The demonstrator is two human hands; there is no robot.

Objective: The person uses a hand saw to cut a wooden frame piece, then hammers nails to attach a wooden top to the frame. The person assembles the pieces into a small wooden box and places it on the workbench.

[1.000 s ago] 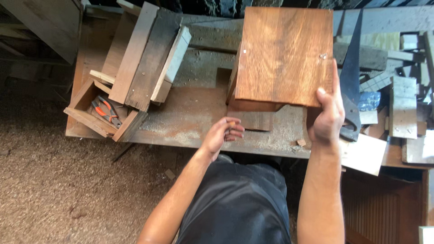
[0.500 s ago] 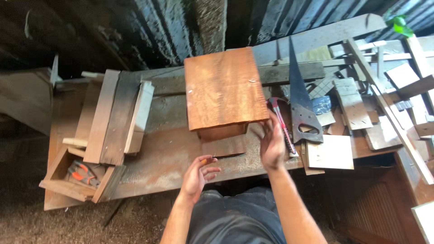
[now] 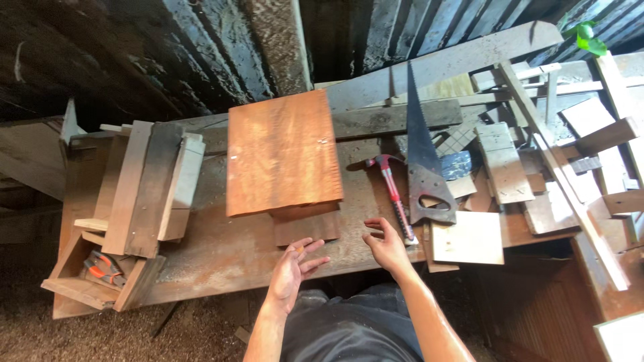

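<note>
Both hands hover empty over the near edge of the wooden surface [image 3: 221,258]. The left hand [image 3: 290,271] is spread open, palm up, fingers loose, just in front of a small dark block [image 3: 306,226] that sticks out from under the wooden box [image 3: 282,153]. The box (reddish-brown, its broad face up) sits in the middle of the surface, apart from both hands. The right hand [image 3: 386,247] is also open, fingers slightly curled, close beside the handle end of a red hammer [image 3: 392,191] without gripping it. Just right of the hammer lies a handsaw [image 3: 422,167], blade pointing away. Loose planks [image 3: 144,184] are stacked at the left, above orange-handled pliers [image 3: 102,267] in a small crate.
</note>
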